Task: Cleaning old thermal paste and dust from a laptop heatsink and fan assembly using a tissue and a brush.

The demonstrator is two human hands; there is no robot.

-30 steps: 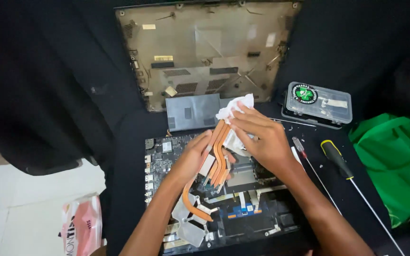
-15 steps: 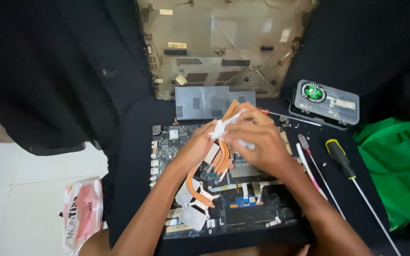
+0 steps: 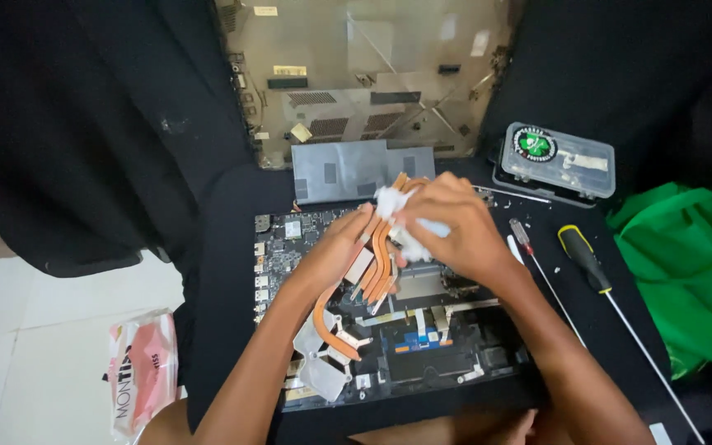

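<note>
An opened laptop base [image 3: 274,247] lies on black cloth with its circuit board exposed. My left hand [image 3: 335,255] grips a copper heat pipe assembly [image 3: 377,259] lifted slightly over the board. One curved pipe [image 3: 327,317] runs down to silvery fin blocks near the front. My right hand [image 3: 447,227] presses a crumpled white tissue [image 3: 393,202] against the upper end of the pipes.
The laptop's removed bottom cover [image 3: 364,74] leans at the back. A clear plastic parts box [image 3: 558,156] sits at right, with two screwdrivers [image 3: 587,259] beside it and green cloth [image 3: 690,264] further right. A pink-white packet [image 3: 142,375] lies on the white floor at left.
The view has shifted, so everything sits a little further right and lower. My right hand with the tissue has closed down over the top of the pipes; my left hand keeps its hold.
</note>
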